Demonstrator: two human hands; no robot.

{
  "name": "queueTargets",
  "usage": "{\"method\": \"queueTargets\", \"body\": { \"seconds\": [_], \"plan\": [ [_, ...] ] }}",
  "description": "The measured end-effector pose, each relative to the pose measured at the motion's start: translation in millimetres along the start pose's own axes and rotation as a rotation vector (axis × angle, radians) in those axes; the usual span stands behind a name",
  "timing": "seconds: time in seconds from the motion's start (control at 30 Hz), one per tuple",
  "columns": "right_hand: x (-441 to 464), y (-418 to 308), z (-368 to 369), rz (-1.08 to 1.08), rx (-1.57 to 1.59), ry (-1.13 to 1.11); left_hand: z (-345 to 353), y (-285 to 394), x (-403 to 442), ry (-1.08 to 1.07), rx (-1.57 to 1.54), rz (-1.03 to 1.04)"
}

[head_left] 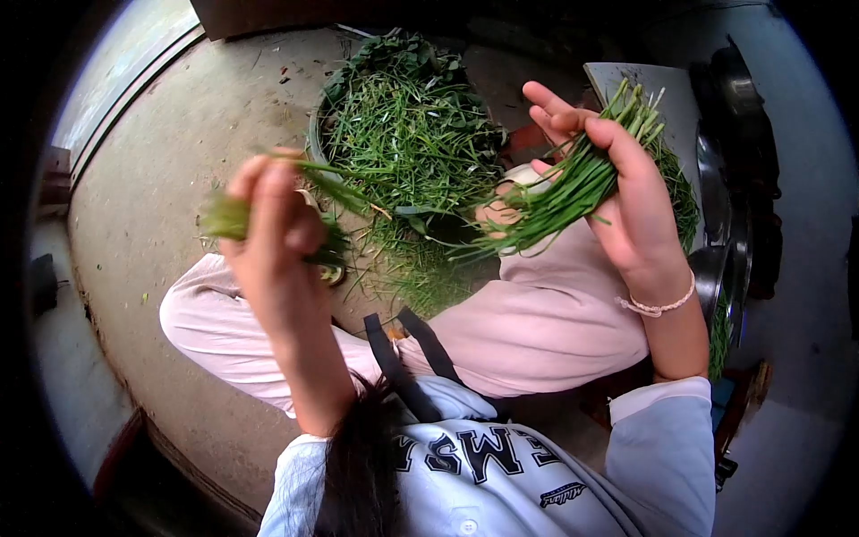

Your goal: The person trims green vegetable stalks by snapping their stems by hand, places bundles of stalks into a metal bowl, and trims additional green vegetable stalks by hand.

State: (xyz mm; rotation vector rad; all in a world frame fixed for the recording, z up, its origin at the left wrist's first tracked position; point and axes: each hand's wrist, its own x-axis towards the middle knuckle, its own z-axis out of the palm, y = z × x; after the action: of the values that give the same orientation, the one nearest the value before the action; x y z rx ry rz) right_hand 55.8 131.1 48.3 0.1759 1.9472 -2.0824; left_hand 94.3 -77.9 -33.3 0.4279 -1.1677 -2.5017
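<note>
My right hand point(637, 201) holds a bunch of chives point(573, 192) between thumb and palm, with some fingers stretched out. The pale cut ends point up and away from me, and the thin green leaves hang toward the middle. On the left, my left hand point(273, 210) is raised and blurred by motion, its fingers closed on some green stalks. A tuft of greens point(225, 217) shows at its outer side, and a few thin blades stick out toward the middle. The hands are apart.
A round tub point(315, 134) heaped with loose green leaves and stalks stands ahead on the concrete floor point(179, 134). Scattered blades lie between it and my legs. More greens lie on a pale board point(604, 76) at the right. Metal pans point(711, 174) line the right side.
</note>
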Motion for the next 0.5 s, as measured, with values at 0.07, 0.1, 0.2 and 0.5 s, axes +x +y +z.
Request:
{"method": "queueTargets", "body": {
  "seconds": [0.07, 0.1, 0.2, 0.5],
  "plan": [
    [-4, -5, 9, 0.071, -0.052, -0.023, 7, -6, -10, -0.16, 0.003, -0.129],
    [-3, -3, 9, -0.051, -0.191, -0.098, 12, -7, -13, -0.206, -0.047, -0.213],
    [-5, 1, 15, -0.169, -0.293, -0.15, 21, -8, -21, -0.298, -0.132, -0.37],
    [-24, 4, 35, -0.092, -0.438, -0.257, 29, 1, -30, -0.364, -0.077, -0.314]
  ]
}}
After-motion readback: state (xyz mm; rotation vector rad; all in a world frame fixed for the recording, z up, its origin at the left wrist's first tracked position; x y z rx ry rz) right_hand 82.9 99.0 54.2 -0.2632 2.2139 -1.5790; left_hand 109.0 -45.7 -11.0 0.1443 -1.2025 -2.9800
